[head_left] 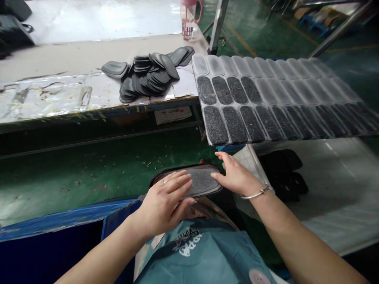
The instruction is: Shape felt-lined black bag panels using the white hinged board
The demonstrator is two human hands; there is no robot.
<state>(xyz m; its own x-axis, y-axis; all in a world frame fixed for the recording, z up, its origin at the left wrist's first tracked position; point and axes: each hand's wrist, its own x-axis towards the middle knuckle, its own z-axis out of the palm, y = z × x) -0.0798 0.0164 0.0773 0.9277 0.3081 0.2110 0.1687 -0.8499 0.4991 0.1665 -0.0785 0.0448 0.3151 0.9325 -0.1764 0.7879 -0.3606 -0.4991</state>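
Note:
A grey, oval, felt-like pad (203, 180) lies on a dark-rimmed support just in front of my apron. Across the left part of the pad rests my left hand (168, 197), its fingers stretched out flat and a ring on one of them. My right hand (233, 171) is at the pad's right end, thumb at its edge, the other fingers raised and apart, holding nothing. A bracelet circles the right wrist. Beyond my right hand is a board (284, 98) with rows of oval pads, some dark and some pale.
A pile of dark moulded pieces (148, 77) sits on the worn table (44, 94) ahead. A pink-lidded bottle (187, 19) stands farther back by a metal post. Blue bins (68, 221) are at lower left. Black pieces (284, 173) lie on a pale surface at right.

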